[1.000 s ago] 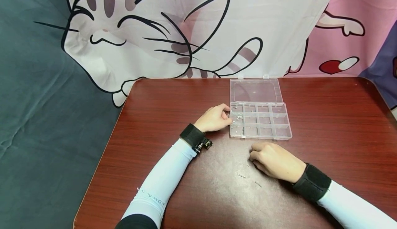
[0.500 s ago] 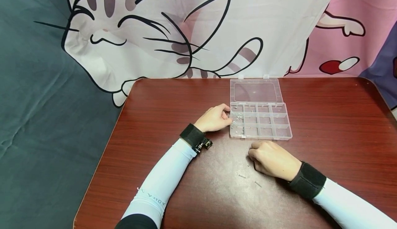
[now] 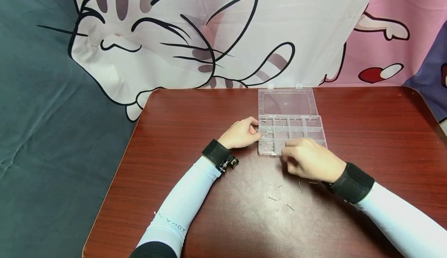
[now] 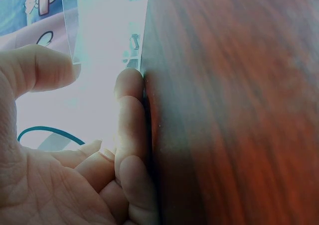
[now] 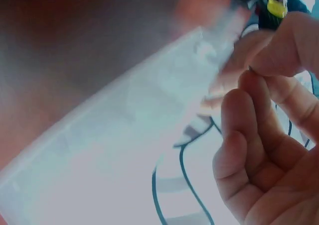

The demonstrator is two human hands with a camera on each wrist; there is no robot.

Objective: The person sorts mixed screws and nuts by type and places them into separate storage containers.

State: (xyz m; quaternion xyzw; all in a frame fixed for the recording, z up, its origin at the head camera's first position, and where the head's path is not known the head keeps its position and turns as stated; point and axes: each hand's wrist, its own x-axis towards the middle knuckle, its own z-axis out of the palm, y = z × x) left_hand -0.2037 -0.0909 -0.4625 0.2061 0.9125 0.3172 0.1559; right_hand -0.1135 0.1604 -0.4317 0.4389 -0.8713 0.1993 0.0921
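Note:
A clear plastic compartment box (image 3: 315, 129) lies on the table with its lid (image 3: 288, 103) folded back. Small metal parts (image 3: 269, 133), some ring-shaped, sit in its left column. My left hand (image 3: 240, 134) touches the box's left edge, index finger and thumb apart. In the left wrist view, its fingers (image 4: 132, 120) lie against the box side near the tabletop. Over the front row hovers my right hand (image 3: 312, 160), thumb and index finger pinching a tiny screw, mostly hidden; a dark tip shows in the right wrist view. Several loose screws (image 3: 290, 207) lie on the table nearer me.
The reddish-brown wooden table (image 3: 195, 110) has a rounded far corner on the right. Behind it hangs a white and pink curtain (image 3: 314, 25) with cartoon cats, and a grey-green cloth (image 3: 38, 134) lies to the left.
My right hand has risen from the screws on the tabletop and moved forward over the box's front row, uncovering several screws beneath it. My left hand stays at the box's left edge.

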